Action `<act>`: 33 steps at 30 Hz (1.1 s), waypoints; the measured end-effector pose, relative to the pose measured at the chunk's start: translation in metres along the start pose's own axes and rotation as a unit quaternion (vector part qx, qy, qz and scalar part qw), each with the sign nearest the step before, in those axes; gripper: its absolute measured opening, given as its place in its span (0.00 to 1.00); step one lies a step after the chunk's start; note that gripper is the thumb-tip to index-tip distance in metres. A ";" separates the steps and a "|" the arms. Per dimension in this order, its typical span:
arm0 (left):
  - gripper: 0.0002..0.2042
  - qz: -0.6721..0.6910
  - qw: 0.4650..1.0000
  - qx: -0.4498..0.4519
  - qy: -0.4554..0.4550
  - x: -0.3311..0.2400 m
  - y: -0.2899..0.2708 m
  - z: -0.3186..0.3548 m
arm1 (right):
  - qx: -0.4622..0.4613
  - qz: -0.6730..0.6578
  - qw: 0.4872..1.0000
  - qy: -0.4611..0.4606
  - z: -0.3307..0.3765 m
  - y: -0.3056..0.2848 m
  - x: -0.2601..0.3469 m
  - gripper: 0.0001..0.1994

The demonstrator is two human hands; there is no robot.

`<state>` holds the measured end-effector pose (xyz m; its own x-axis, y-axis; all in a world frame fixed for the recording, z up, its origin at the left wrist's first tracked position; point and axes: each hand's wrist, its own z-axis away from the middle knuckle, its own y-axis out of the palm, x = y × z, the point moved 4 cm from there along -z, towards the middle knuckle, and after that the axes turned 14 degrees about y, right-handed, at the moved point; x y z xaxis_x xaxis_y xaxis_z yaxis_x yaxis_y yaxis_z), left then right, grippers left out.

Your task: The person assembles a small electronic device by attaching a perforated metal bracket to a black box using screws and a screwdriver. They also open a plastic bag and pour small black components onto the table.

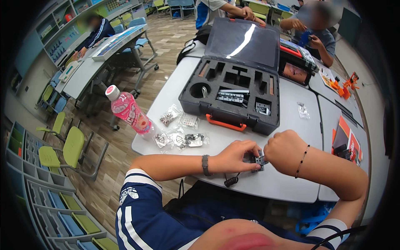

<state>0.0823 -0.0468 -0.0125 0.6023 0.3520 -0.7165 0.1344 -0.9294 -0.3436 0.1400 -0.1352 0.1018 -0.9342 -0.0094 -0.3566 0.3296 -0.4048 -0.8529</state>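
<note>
My left hand (235,156) and my right hand (285,151) meet over the near edge of the grey table (291,183). Between them they pinch a small dark mechanical part (258,161) with metal bits; a black cable with a plug (230,181) hangs from it over the table edge. My left wrist wears a grey band, my right a thin beaded bracelet. Beyond my hands lies an open black tool case (233,89) with foam cut-outs and an orange handle.
Several small clear bags of parts (179,133) lie left of the case beside a pink drink bottle (127,110). Another bag (303,109) sits to the right. Orange parts and booklets (346,137) lie at the right; other people sit at the far tables, green chairs stand left.
</note>
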 end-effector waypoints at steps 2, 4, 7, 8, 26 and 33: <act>0.16 -0.013 1.000 0.005 -0.003 0.000 -0.002 -0.001 | 0.044 0.003 0.999 0.027 -0.003 0.007 0.002 0.13; 0.16 -0.014 0.999 0.026 -0.043 -0.003 -0.002 0.000 | -0.001 -0.043 0.999 0.032 0.002 0.003 0.003 0.13; 0.16 -0.007 0.998 0.024 -0.056 -0.001 -0.002 0.001 | -0.038 -0.062 0.997 0.020 0.004 -0.001 0.002 0.12; 0.16 -0.011 0.999 0.021 -0.041 0.000 -0.001 0.000 | -0.048 -0.052 0.997 0.006 0.004 -0.001 0.001 0.12; 0.15 -0.022 0.999 0.015 -0.029 -0.004 -0.005 -0.002 | -0.064 -0.002 0.998 -0.009 0.001 -0.003 0.004 0.11; 0.23 -0.017 0.996 0.041 -0.082 0.002 -0.003 0.002 | -0.112 -0.099 0.988 0.039 0.004 0.006 0.000 0.09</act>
<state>0.0816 -0.0429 -0.0138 0.4612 0.4035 -0.7902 0.0836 -0.9064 -0.4140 0.1417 -0.1411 0.0980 -0.9728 0.1231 -0.1960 0.1723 -0.1801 -0.9684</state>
